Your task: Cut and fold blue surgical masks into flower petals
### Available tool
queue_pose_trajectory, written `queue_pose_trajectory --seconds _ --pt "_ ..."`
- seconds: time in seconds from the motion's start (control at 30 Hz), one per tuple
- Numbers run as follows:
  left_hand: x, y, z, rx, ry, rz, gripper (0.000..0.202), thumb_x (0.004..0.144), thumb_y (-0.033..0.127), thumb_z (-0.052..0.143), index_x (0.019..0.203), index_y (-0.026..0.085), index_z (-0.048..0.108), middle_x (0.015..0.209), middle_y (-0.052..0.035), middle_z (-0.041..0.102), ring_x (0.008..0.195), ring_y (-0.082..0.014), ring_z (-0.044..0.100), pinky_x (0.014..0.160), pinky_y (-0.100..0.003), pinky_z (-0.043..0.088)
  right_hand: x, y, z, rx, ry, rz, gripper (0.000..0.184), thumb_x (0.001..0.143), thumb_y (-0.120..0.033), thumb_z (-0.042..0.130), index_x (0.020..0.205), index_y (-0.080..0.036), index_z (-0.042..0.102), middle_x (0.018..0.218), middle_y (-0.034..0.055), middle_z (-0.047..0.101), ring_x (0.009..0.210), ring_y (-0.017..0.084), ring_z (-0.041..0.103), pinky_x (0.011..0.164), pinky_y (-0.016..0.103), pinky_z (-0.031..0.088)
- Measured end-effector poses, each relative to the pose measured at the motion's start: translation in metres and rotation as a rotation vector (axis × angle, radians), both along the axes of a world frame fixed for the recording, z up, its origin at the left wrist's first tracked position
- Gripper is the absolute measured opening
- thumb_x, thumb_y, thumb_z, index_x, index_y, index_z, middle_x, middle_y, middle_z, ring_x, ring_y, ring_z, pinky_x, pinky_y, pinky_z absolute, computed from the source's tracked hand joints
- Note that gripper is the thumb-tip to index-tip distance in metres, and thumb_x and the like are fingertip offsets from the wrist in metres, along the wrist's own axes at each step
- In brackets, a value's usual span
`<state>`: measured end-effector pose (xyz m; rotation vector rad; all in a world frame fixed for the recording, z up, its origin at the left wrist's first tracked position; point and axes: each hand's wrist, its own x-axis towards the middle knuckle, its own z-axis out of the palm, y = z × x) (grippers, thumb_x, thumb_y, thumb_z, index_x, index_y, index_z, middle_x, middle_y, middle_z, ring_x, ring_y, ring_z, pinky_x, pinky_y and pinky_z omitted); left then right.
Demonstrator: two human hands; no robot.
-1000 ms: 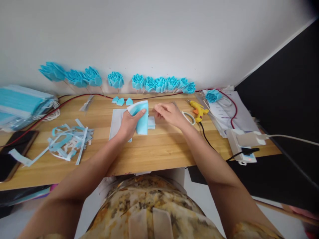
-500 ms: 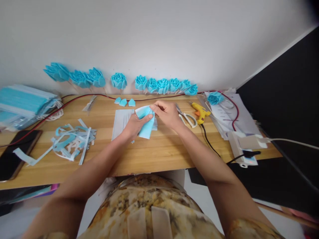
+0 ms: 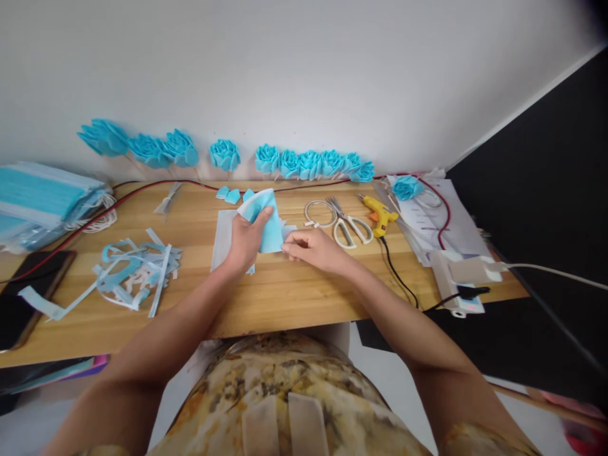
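1. Evidently the step in hand is the handling of one blue sheet [image 3: 270, 231], which the left hand [image 3: 247, 237] holds up over the surface [image 3: 304, 297] while the right hand [image 3: 311, 247] works close to its lower right corner.
2. The sheet stands tilted, its pale top edge curving, above the right part of a white sheet [image 3: 222, 237] that lies flat.
3. The left fingers are closed on it, the thumb pressed along the blue face and the others tucked behind, out of sight.
4. The right fingers curl inward, their tips drawn near together beside that corner (whether they pinch the edge or merely sit next to it, I cannot tell).
5. Judging by this, the next move calls for a firm left hold and a small, precise right pinch, so that the thin material can be straightened without creasing.
6. As for pose, both forearms reach forward from the near edge and converge; the left wrist is nearly straight with the thumb uppermost, while the right hand comes in lower, knuckles up.
7. The scissors [image 3: 350, 225] lie beyond the right hand, apart from it, with neither hand on them.
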<state>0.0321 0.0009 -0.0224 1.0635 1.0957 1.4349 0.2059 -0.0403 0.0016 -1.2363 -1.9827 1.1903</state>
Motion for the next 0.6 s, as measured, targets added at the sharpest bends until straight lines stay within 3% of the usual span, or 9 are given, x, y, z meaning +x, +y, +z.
queue_pose_trajectory --seconds 0.1,0.23,0.3,0.43,0.53,0.6 --pt "-0.003 0.007 -0.003 -0.006 -0.023 0.06 0.04 0.07 0.049 0.081 0.094 0.019 0.067 0.084 -0.0006 0.069 0.074 -0.0153 0.064 0.069 -0.028 0.053 0.036 -0.009 0.003 0.16 -0.244 -0.083 0.021 0.09 -0.035 0.059 0.079 -0.019 0.069 0.074 0.0011 0.071 0.068 0.015 0.061 0.064 0.027 0.038" --pt "-0.007 0.014 -0.007 0.009 -0.064 0.122 0.04 0.072 0.046 0.081 0.1 0.021 0.066 0.099 -0.0037 0.072 0.09 -0.0182 0.067 0.079 -0.029 0.055 0.091 -0.01 0.0 0.414 -0.627 -0.555 0.019 0.093 -0.028 0.057 0.091 -0.017 0.073 0.09 0.0122 0.074 0.079 0.023 0.065 0.068 0.033 0.04" --pt "-0.008 0.014 -0.007 -0.006 -0.087 0.118 0.041 0.073 0.046 0.08 0.102 0.022 0.066 0.101 -0.0042 0.072 0.093 -0.0188 0.067 0.08 -0.028 0.055 0.103 -0.009 -0.006 0.398 -0.832 -0.624 0.024 0.093 -0.029 0.058 0.105 -0.014 0.072 0.099 0.0198 0.074 0.085 0.028 0.067 0.071 0.035 0.042" --pt "-0.009 0.015 -0.004 -0.051 -0.18 0.136 0.041 0.073 0.047 0.08 0.103 0.022 0.066 0.096 -0.0027 0.072 0.09 -0.0174 0.067 0.077 -0.025 0.054 0.095 -0.004 -0.018 0.27 -1.051 -0.561 0.04 0.093 -0.035 0.059 0.125 -0.011 0.065 0.107 0.0235 0.073 0.092 0.033 0.068 0.074 0.037 0.045" --pt "-0.01 0.015 0.002 -0.093 -0.268 0.194 0.039 0.071 0.044 0.082 0.1 0.021 0.067 0.093 -0.0021 0.072 0.084 -0.0161 0.067 0.074 -0.025 0.055 0.092 0.003 -0.02 0.229 -1.044 -0.599 0.041 0.092 -0.033 0.059 0.126 -0.011 0.063 0.111 0.0235 0.071 0.099 0.035 0.068 0.077 0.039 0.048" --pt "-0.012 0.016 0.006 -0.136 -0.306 0.221 0.038 0.072 0.043 0.082 0.097 0.019 0.068 0.092 -0.0026 0.072 0.08 -0.016 0.067 0.073 -0.025 0.055 0.101 0.007 -0.018 0.17 -0.917 -0.688 0.044 0.087 -0.032 0.062 0.127 -0.012 0.062 0.109 0.021 0.072 0.098 0.035 0.069 0.079 0.041 0.049"
